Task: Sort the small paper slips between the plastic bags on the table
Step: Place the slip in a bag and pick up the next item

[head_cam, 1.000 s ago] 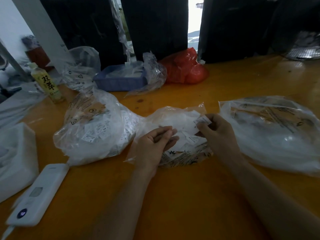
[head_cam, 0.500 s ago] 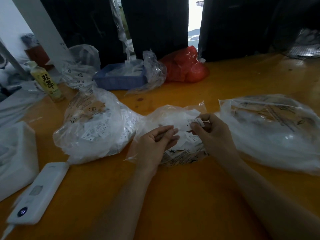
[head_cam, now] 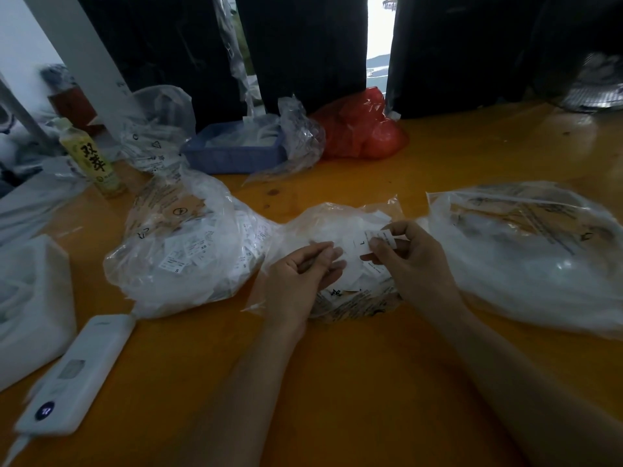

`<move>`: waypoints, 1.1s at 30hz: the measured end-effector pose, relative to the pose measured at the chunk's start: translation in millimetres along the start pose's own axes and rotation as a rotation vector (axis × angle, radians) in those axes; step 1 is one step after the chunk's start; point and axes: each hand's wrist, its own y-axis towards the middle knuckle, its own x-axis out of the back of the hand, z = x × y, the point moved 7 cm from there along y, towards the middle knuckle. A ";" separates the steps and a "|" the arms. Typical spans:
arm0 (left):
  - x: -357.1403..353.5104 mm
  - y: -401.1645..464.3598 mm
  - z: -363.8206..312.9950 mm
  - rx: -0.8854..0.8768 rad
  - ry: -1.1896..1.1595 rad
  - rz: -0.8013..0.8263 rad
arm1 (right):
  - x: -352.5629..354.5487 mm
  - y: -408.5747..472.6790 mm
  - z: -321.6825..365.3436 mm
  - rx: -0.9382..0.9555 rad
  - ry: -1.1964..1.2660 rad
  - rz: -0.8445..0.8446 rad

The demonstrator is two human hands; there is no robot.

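An orange counter (head_cam: 354, 399) fills the frame beneath dark curtains (head_cam: 303, 48). Three clear plastic bags (head_cam: 526, 254) span mid-frame. At centre, right hand (head_cam: 414, 261) fingers pinch a paper slip (head_cam: 387, 238); left hand (head_cam: 303, 274) curls, contents unclear. Print mostly illegible.

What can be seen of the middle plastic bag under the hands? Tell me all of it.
The middle plastic bag is clear, thin and crinkled, with dark print along its near edge. It lies flat on the orange table, between two fuller clear bags, and holds loose white paper slips; one slip shows an L. The left hand rests on it with fingers lightly curled. The right hand is over it, pinching a small slip.
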 end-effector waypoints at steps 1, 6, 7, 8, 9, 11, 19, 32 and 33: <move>0.7 0.3 0.3 0.010 -0.015 -0.005 | -0.5 -0.2 -0.5 -0.007 -0.013 0.010; 3.6 1.5 2.6 0.051 -0.075 -0.033 | -3.9 -3.3 -3.3 -0.105 -0.021 0.069; 3.9 1.8 2.5 0.043 -0.050 -0.035 | -4.2 -4.2 -2.5 -0.115 -0.029 0.078; 3.7 1.9 2.7 0.037 -0.021 -0.033 | -4.4 -5.0 -1.1 -0.120 -0.038 0.087; 3.1 1.9 3.1 0.036 0.004 -0.026 | -4.8 -5.9 0.7 -0.120 -0.047 0.095; 1.2 1.4 3.9 0.039 0.049 -0.005 | -5.4 -7.3 3.1 -0.116 -0.068 0.100; 3.5 1.6 4.1 0.073 0.039 -0.011 | -1.2 -7.1 5.4 -0.066 -0.124 0.034; 0.1 1.5 6.9 0.143 -0.185 0.013 | 3.0 -4.9 5.6 -0.033 -0.124 -0.031; -0.3 1.3 7.0 0.147 -0.192 0.014 | 2.4 -4.9 5.6 -0.034 -0.127 -0.023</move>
